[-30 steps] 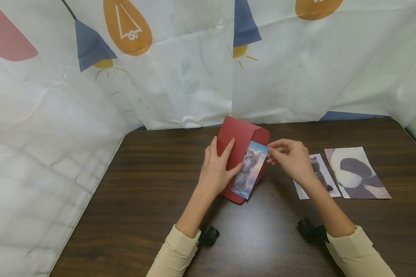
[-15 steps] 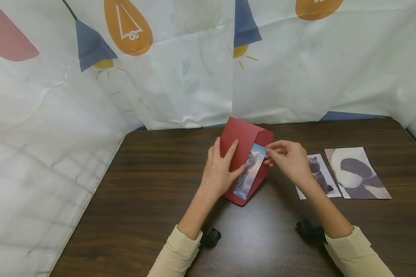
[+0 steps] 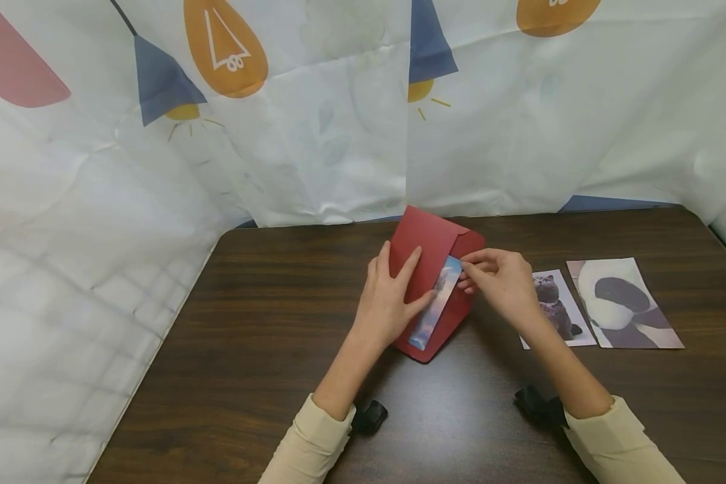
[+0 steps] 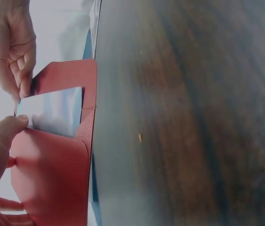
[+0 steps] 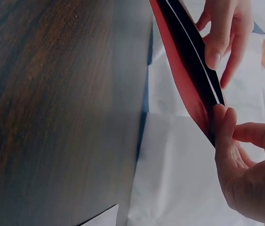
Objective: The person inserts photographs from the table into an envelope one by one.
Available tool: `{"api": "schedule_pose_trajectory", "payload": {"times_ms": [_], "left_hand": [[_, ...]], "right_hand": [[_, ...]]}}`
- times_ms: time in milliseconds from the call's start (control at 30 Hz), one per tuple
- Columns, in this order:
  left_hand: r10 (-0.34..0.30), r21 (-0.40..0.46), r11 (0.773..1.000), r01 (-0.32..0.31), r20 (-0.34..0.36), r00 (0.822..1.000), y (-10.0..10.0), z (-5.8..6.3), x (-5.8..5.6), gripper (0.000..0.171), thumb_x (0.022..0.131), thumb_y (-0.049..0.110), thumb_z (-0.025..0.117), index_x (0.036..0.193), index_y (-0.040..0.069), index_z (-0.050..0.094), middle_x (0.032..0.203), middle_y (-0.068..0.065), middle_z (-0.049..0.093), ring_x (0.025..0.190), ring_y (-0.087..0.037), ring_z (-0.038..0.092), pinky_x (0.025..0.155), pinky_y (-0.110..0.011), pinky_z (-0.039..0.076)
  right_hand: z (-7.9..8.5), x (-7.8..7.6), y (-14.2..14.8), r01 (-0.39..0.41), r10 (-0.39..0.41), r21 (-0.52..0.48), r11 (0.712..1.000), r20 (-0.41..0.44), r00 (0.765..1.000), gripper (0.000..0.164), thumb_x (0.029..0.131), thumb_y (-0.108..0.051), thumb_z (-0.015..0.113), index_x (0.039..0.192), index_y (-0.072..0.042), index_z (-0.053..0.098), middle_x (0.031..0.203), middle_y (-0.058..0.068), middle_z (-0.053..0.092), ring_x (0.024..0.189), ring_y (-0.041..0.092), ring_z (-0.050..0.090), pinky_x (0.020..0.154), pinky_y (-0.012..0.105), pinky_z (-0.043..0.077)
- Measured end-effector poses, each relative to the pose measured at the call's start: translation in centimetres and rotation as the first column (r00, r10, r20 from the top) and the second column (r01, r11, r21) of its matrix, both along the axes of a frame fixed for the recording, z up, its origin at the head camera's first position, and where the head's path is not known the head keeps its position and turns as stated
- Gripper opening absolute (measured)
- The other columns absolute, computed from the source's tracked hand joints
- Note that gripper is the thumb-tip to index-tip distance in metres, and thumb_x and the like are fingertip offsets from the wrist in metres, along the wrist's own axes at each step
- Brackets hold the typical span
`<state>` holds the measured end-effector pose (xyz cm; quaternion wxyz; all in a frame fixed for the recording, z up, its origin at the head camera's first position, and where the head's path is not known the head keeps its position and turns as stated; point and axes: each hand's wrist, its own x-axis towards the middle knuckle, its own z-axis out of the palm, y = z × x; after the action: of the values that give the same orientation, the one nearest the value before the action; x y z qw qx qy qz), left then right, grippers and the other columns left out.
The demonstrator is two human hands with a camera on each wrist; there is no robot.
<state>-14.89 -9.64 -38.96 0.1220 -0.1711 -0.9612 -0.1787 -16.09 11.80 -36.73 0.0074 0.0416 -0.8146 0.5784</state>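
"Where's your card (image 3: 433, 313)?"
"Partly inside the red envelope (image 3: 423, 232); your right hand (image 3: 502, 279) pinches its edge, your left hand (image 3: 384, 302) rests spread-fingered on the envelope."
"Around you?"
"Wood-grain tabletop (image 3: 248, 336), two pictures (image 3: 626, 309) rightward, printed white sheet (image 3: 490, 134) behind."

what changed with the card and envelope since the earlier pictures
The blue-and-pink rectangular printed card has slid further into the red paper envelope, leaving a narrower strip showing. The envelope and left hand shifted slightly right; the right hand edged left. Nothing was released: the right hand still pinches the card's edge. The white cat-picture card and purple-and-white picture card stayed put.
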Motion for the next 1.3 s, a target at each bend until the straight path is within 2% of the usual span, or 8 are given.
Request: {"api": "schedule_pose_trajectory", "payload": {"times_ms": [233, 467, 800, 1033, 1300], "left_hand": [[-0.008, -0.008, 1.0, 0.008, 0.01, 1.0, 0.28, 0.1, 0.22, 0.079, 0.094, 0.042, 0.08, 0.161, 0.019, 0.046, 0.165, -0.028, 0.028, 0.141, -0.044, 0.043, 0.104, -0.048, 0.057], [-0.026, -0.028, 0.999, 0.024, -0.052, 0.998, 0.51, -0.04, 0.33, 0.076, 0.094, 0.042, 0.08, 0.159, 0.017, 0.049, 0.162, -0.03, 0.032, 0.138, -0.044, 0.046, 0.103, -0.047, 0.057], [-0.033, -0.039, 0.999, 0.031, -0.058, 0.998, 0.74, 0.02, 0.52, 0.075, 0.095, 0.043, 0.079, 0.159, 0.017, 0.049, 0.162, -0.03, 0.033, 0.137, -0.044, 0.047, 0.104, -0.046, 0.057], [-0.036, -0.056, 0.998, 0.031, -0.093, 0.995, 0.82, 0.07, 0.67, 0.074, 0.095, 0.042, 0.079, 0.158, 0.017, 0.05, 0.161, -0.03, 0.035, 0.135, -0.044, 0.048, 0.103, -0.045, 0.058], [-0.02, -0.046, 0.999, 0.017, -0.059, 0.998, 0.86, 0.23, 0.75, 0.074, 0.095, 0.044, 0.078, 0.159, 0.017, 0.05, 0.162, -0.029, 0.034, 0.137, -0.044, 0.047, 0.104, -0.045, 0.057]], "right_hand": [[-0.27, -0.02, -0.26, 0.004, -0.004, -0.02, 1.0, -0.009, 1.0, 0.023, 0.103, -0.006, 0.067, 0.115, 0.014, 0.071, 0.091, 0.025, 0.077, 0.065, 0.001, 0.072, 0.065, 0.021, 0.062], [-0.25, 0.12, -0.41, -0.004, 0.004, -0.031, 1.0, -0.012, 1.0, 0.024, 0.103, -0.005, 0.066, 0.117, 0.015, 0.07, 0.094, 0.027, 0.077, 0.065, 0.001, 0.072, 0.066, 0.021, 0.062], [-0.18, 0.3, -0.82, -0.005, 0.004, -0.095, 0.995, -0.013, 1.0, 0.025, 0.103, -0.004, 0.067, 0.117, 0.017, 0.069, 0.095, 0.029, 0.077, 0.065, -0.002, 0.071, 0.066, 0.02, 0.061], [-0.3, 0.27, -0.86, 0.0, -0.002, -0.108, 0.994, -0.02, 1.0, 0.024, 0.103, -0.003, 0.066, 0.116, 0.018, 0.069, 0.092, 0.027, 0.077, 0.064, -0.003, 0.071, 0.066, 0.019, 0.061], [-0.3, 0.22, -0.73, -0.027, 0.025, -0.121, 0.992, -0.016, 1.0, 0.027, 0.104, -0.003, 0.065, 0.12, 0.018, 0.068, 0.096, 0.029, 0.077, 0.066, -0.003, 0.071, 0.068, 0.019, 0.061]]}}
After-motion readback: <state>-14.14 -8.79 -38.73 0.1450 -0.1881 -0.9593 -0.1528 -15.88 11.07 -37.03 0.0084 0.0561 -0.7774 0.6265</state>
